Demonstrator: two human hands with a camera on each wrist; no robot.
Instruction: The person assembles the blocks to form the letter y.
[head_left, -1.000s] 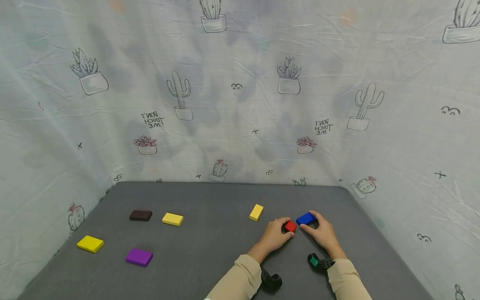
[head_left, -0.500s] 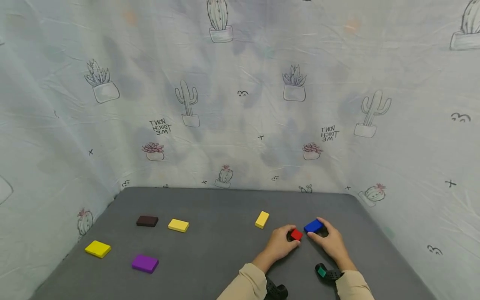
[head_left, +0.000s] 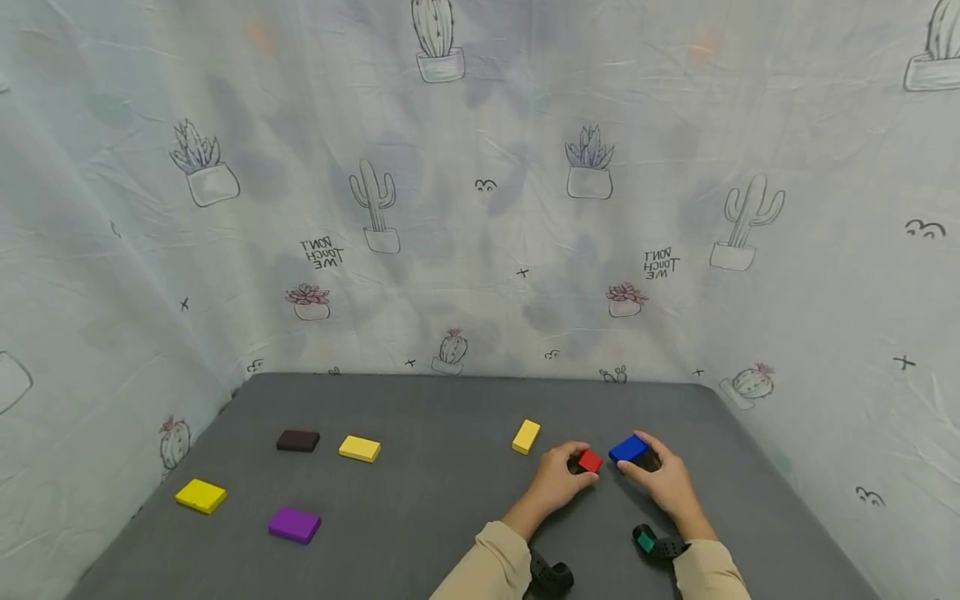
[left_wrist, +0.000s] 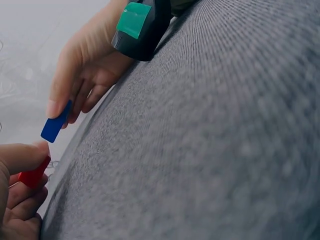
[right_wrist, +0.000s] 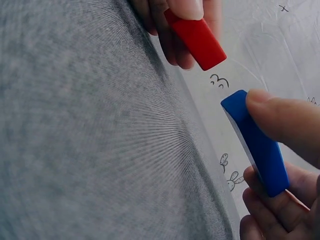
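Head view showed the red block (head_left: 590,461) pinched in the left hand (head_left: 558,483), near the right end of the grey table (head_left: 420,533). Just right of it, apart, the right hand (head_left: 663,483) grasped the blue block (head_left: 628,449). 1 yellow block (head_left: 526,437) lay left.

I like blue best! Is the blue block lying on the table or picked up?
Picked up: the right hand pinches the blue block clear of the table.
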